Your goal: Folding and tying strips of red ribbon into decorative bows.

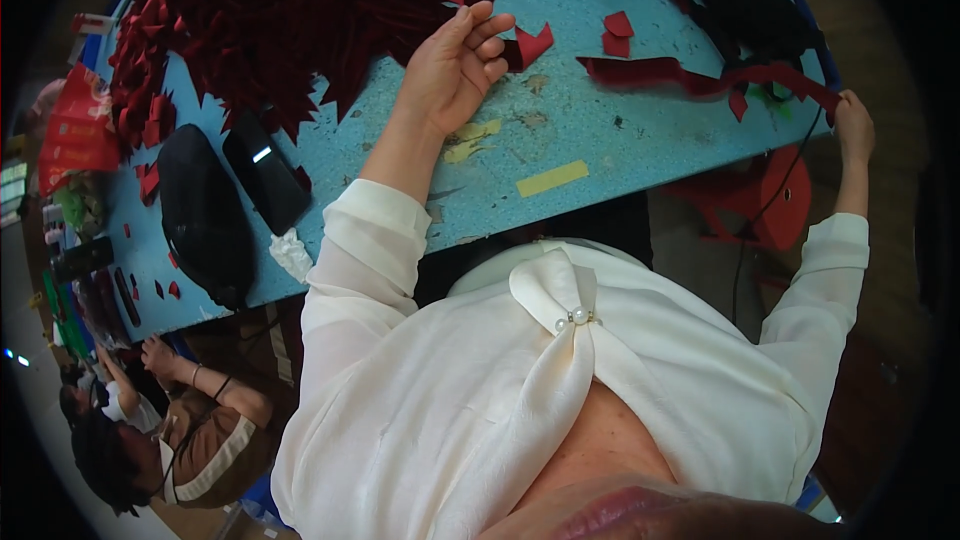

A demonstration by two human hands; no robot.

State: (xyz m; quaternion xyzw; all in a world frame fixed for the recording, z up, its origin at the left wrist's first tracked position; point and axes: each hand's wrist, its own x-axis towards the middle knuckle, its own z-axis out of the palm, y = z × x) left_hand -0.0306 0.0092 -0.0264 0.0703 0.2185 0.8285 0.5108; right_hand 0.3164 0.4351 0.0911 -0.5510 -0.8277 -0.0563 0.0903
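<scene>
My right hand (853, 126), at the table's right edge, is closed on the end of a dark red ribbon (655, 76). From there the ribbon runs left across the tabletop, its other end lying flat. My left hand (450, 68) hovers over the middle of the table, palm turned up. Its fingers are loosely bent and apart, with nothing seen in them. Just beyond those fingertips lies a short cut piece of red ribbon (535, 46). A large heap of dark red ribbon pieces (290, 15) with pointed ends spreads to the left of that hand.
On the blue table (480, 170) a black pouch (205, 215) and a phone (265, 175) lie at left. A black machine (750, 0) stands far right, its cable hanging down. A red stool (765, 200) sits below the right edge. Another person (210, 420) works at lower left.
</scene>
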